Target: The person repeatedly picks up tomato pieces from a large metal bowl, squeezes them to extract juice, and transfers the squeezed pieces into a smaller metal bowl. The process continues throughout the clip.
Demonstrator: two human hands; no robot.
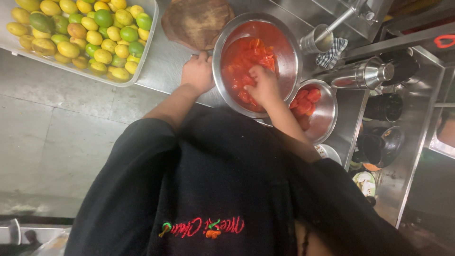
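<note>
While the large steel bowl [289,57] is gripped at its rim by the left hand [197,73], red tomato pieces [246,59] inside are pinched by the right hand [264,85]. Left of the bowl, a clear tub of yellow-green citrus [85,35] is seen; a smaller bowl [327,116] is set right of it.

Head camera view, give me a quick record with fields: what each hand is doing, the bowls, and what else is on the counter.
left hand: left hand grips the rim of the big steel bowl
right hand: right hand is inside that bowl, pressed into the chopped tomato pieces
second bowl: small steel bowl beside it, holding peeled red tomatoes
tray: plastic tray of yellow and green citrus fruit
board: round wooden board behind the big bowl
</note>
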